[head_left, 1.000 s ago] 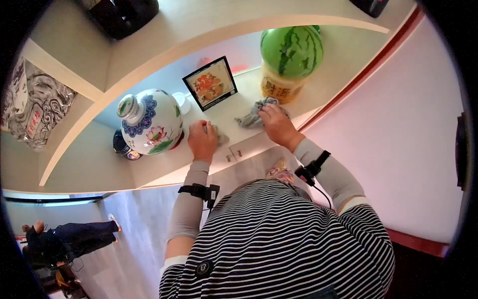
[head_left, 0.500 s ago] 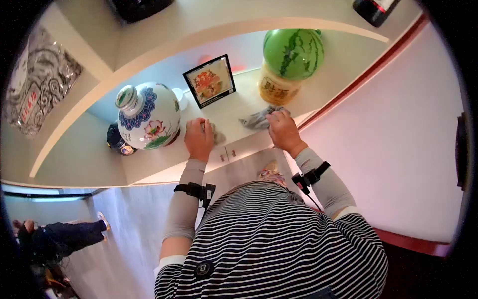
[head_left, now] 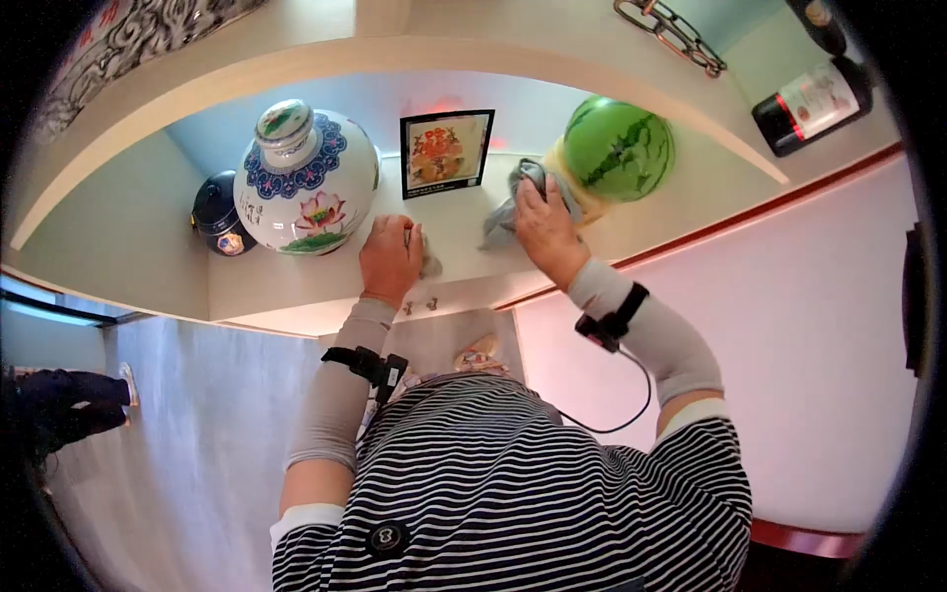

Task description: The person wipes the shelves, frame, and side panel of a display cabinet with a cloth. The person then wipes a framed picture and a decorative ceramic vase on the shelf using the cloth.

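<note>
My right hand [head_left: 548, 235] is closed on a grey cloth [head_left: 501, 219], pressing it against the side of the pale yellow jar [head_left: 592, 205] with a round green watermelon-like top [head_left: 621, 148]. Low at the front of the shelf, my left hand [head_left: 391, 259] is closed around a second, beige-grey cloth [head_left: 431, 260]. Just left of that hand stands a large white porcelain jar [head_left: 314, 197] with a lotus painting and a blue collar. Between the two jars, a black-framed picture card [head_left: 446, 156] stands upright at the back.
A dark blue jar [head_left: 223, 215] stands behind the porcelain one at left. The curved shelf [head_left: 258, 286] has an arched board [head_left: 326, 61] above it. Higher up are a wine bottle [head_left: 814, 104] and a metal chain [head_left: 675, 37]. Another person's dark-trousered legs [head_left: 74, 405] show at lower left.
My right hand has lifted its cloth from the shelf surface up to the watermelon-topped jar. My left hand stays near the shelf front with its cloth. The view has shifted.
</note>
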A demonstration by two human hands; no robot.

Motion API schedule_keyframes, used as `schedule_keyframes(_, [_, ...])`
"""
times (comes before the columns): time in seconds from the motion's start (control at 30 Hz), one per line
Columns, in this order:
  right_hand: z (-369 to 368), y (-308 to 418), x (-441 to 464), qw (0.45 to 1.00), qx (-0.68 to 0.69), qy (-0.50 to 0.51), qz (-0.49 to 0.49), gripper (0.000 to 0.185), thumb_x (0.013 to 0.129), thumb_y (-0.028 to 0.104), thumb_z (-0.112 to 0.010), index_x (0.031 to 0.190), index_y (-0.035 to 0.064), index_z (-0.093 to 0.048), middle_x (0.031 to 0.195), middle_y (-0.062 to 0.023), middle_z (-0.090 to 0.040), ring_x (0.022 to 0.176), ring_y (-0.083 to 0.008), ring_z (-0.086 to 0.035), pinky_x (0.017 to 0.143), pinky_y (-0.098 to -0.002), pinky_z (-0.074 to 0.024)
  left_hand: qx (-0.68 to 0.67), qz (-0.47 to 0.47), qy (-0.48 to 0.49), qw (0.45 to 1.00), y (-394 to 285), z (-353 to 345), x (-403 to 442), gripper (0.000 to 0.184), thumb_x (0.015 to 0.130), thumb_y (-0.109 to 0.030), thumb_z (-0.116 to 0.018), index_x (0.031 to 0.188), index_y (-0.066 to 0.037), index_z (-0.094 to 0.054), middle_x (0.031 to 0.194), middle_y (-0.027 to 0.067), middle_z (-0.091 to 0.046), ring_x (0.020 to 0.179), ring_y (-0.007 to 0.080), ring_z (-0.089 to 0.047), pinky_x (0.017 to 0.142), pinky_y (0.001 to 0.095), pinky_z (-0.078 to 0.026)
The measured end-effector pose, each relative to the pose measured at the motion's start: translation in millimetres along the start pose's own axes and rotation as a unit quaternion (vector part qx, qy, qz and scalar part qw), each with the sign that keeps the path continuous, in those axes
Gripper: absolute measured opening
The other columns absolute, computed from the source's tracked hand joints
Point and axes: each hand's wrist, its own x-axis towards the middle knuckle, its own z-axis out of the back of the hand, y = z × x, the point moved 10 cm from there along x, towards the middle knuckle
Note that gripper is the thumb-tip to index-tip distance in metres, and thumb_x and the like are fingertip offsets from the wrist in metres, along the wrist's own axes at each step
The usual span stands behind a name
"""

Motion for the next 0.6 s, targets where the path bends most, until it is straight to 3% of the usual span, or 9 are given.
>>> schedule_keyframes(0.07, [-26,3,13,0.997,-0.063,-0.029,0.039,0.035,0.086,0.023,-0.055,0.112,0.0043,-0.07,0.121,-0.014,-0.061,0.116,-0.0315,-0.05,0.106,-0.0559,-0.03,-0.006,0.007,-0.001,1.0,2,0,1,0.014,0.09,-0.017,-0.061,0.092,-0.004,-0.059,0.088,0.0133,-0.057,0.082,0.0335,-0.059,0.07,0.0423,-0.049])
schedule_keyframes(0.17, [-53,-1,40,0.987,-0.05,0.138,0.059,0.039,0.09,0.024,-0.053,0.121,0.005,-0.066,0.129,-0.0182,-0.059,0.126,-0.0384,-0.045,0.107,-0.0587,-0.0285,0.0,0.025,-0.003,1.0,3,1,1,0.014,0.09,-0.018,-0.061,0.09,-0.004,-0.058,0.088,0.013,-0.057,0.083,0.0334,-0.059,0.07,0.0422,-0.049])
schedule_keyframes(0.2, [-44,-4,52,0.987,-0.054,0.137,0.061,0.039,0.09,0.024,-0.053,0.121,0.005,-0.066,0.129,-0.0182,-0.059,0.126,-0.0384,-0.045,0.107,-0.0587,-0.0285,0.002,0.041,0.013,0.999,4,1,2,0.015,0.09,-0.019,-0.061,0.09,-0.005,-0.058,0.089,0.013,-0.057,0.083,0.0334,-0.059,0.07,0.0422,-0.049])
schedule_keyframes(0.27, [-40,-28,72,0.977,-0.062,0.203,-0.016,0.042,0.092,0.024,-0.054,0.128,0.0064,-0.062,0.132,-0.0193,-0.058,0.131,-0.04,-0.042,0.107,-0.0605,-0.0277,0.003,0.057,0.025,0.998,4,0,2,0.015,0.09,-0.02,-0.061,0.09,-0.005,-0.058,0.089,0.013,-0.057,0.083,0.0335,-0.059,0.07,0.0422,-0.05])
schedule_keyframes(0.43, [-67,-56,99,0.927,-0.074,0.358,-0.087,0.046,0.089,0.032,-0.063,0.132,0.0163,-0.061,0.139,-0.0123,-0.054,0.129,-0.0435,-0.047,0.103,-0.0642,-0.032,0.017,0.054,0.019,0.998,7,0,1,0.015,0.091,-0.024,-0.059,0.089,-0.008,-0.06,0.09,0.0112,-0.059,0.081,0.0334,-0.061,0.068,0.0443,-0.051])
schedule_keyframes(0.47, [-63,-57,100,0.927,-0.075,0.357,-0.089,0.046,0.089,0.032,-0.063,0.132,0.0163,-0.061,0.139,-0.0123,-0.054,0.129,-0.0435,-0.047,0.103,-0.0642,-0.032,0.017,0.052,0.017,0.998,8,-1,1,0.015,0.091,-0.024,-0.059,0.089,-0.008,-0.06,0.09,0.0112,-0.059,0.081,0.0334,-0.061,0.068,0.0443,-0.051])
schedule_keyframes(0.53, [-63,-36,92,0.918,-0.003,0.395,0.0,0.039,0.091,0.03,-0.056,0.124,0.012,-0.066,0.134,-0.0121,-0.059,0.127,-0.0379,-0.049,0.104,-0.0615,-0.0332,0.028,0.044,0.017,0.998,9,-3,0,0.016,0.091,-0.024,-0.059,0.088,-0.008,-0.06,0.09,0.0112,-0.059,0.081,0.0334,-0.061,0.068,0.044,-0.051])
schedule_keyframes(0.6, [-55,-26,74,0.926,-0.027,0.377,-0.014,0.036,0.091,0.03,-0.055,0.121,0.0142,-0.068,0.131,-0.0085,-0.061,0.126,-0.0338,-0.05,0.104,-0.0598,-0.0323,0.023,0.047,0.021,0.998,9,-3,1,0.016,0.09,-0.024,-0.059,0.088,-0.008,-0.06,0.09,0.0112,-0.06,0.08,0.0334,-0.061,0.068,0.044,-0.051])
